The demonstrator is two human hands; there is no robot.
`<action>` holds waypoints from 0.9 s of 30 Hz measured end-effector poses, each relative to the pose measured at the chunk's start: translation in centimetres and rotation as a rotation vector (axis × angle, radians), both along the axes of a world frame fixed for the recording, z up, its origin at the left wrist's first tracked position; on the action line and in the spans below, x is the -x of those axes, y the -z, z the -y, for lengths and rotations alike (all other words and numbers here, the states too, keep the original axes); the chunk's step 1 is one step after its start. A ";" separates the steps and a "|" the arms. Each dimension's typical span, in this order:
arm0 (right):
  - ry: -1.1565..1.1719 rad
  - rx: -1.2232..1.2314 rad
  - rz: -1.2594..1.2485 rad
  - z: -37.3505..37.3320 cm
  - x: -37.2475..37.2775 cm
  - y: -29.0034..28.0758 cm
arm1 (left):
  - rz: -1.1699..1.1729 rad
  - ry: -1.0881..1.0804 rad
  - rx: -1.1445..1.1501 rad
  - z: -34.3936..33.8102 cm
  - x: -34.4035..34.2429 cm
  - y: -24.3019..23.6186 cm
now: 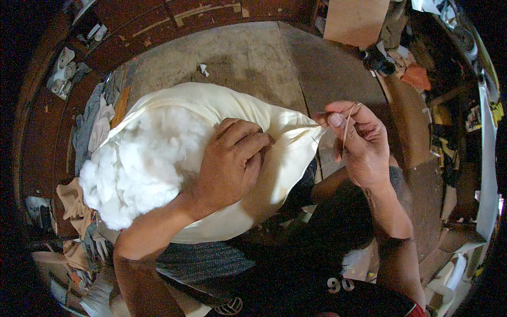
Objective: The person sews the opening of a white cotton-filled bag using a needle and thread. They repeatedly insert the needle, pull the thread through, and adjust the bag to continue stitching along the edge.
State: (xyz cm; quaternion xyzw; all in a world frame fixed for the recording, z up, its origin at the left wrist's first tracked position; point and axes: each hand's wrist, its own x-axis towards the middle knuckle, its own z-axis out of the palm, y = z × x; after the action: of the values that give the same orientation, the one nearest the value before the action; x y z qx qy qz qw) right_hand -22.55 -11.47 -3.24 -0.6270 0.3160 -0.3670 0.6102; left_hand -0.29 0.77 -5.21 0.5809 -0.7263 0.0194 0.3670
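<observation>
Left hand [232, 158] rests fingers curled against rounded, cream cloth cover [289, 156], grip undeterminable, beside fluffy white filling [148, 153]. Right hand [360, 140] pinches thin, pale thread [347, 124].

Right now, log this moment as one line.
left hand: on cloth cover | right hand: at cover's corner, thread across it | white stuffing: showing at cover's left side

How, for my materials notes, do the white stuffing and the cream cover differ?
The white stuffing is fluffy and lumpy; the cream cover is creased cloth. The stuffing is brighter white, the cover yellower. The stuffing bulges at left; the cover tapers rightward. Both are pale.
</observation>
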 end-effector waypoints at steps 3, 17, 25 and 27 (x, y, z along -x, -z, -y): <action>-0.012 -0.072 0.100 0.0 -0.3 0.7 | -0.025 0.016 -0.010 0.0 0.1 0.0; -0.005 -0.012 0.064 0.7 0.5 1.5 | -0.034 0.042 -0.029 0.0 0.2 -0.1; -0.107 0.028 0.018 1.1 1.0 1.4 | -0.025 0.051 -0.037 0.0 0.0 -0.1; -0.104 0.016 0.015 1.1 1.0 1.5 | -0.048 0.049 -0.055 -0.1 0.0 -0.1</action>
State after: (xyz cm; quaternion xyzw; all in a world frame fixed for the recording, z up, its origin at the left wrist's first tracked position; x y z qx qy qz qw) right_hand -23.54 -12.59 -4.75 -0.6447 0.2757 -0.3420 0.6256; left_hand -0.27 0.85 -5.15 0.5729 -0.7316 -0.0237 0.3687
